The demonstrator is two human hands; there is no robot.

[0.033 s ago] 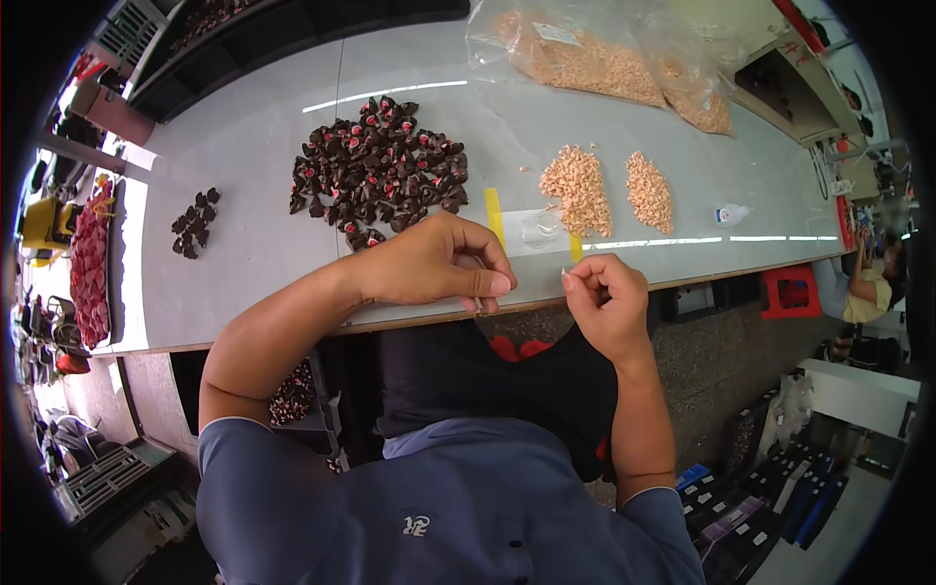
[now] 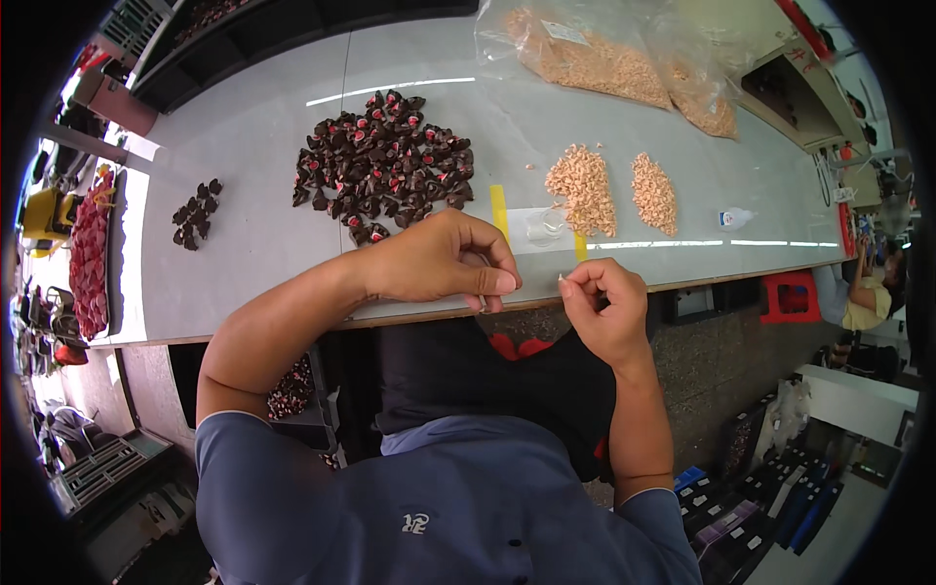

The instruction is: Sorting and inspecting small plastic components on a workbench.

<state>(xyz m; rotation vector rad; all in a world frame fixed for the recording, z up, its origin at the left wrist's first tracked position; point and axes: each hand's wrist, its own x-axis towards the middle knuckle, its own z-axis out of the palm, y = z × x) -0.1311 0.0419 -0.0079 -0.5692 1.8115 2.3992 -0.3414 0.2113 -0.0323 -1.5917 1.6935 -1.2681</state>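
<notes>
My left hand (image 2: 441,259) is closed at the table's front edge, thumb against curled fingers. What it holds, if anything, is mostly hidden. Across a small gap, my right hand (image 2: 606,302) pinches a tiny pale piece (image 2: 563,280) between thumb and forefinger. Beyond the left hand lies a broad heap of small dark parts (image 2: 385,161), some showing red-and-white faces. Past the right hand are a larger pile of small beige pieces (image 2: 585,190) and a smaller beige pile (image 2: 653,195). A clear round dish (image 2: 546,226) sits between two yellow tape strips (image 2: 499,210).
A few dark parts (image 2: 197,214) lie at left, near a tray of red pieces (image 2: 91,258). Clear bags of beige pieces (image 2: 604,73) rest at the back. A small white bottle (image 2: 731,218) lies at right. A red stool (image 2: 790,297) stands beyond the table edge.
The view has shifted slightly, moving the table's contents a little to the right in the picture. Both hands keep nearly the same pose.
</notes>
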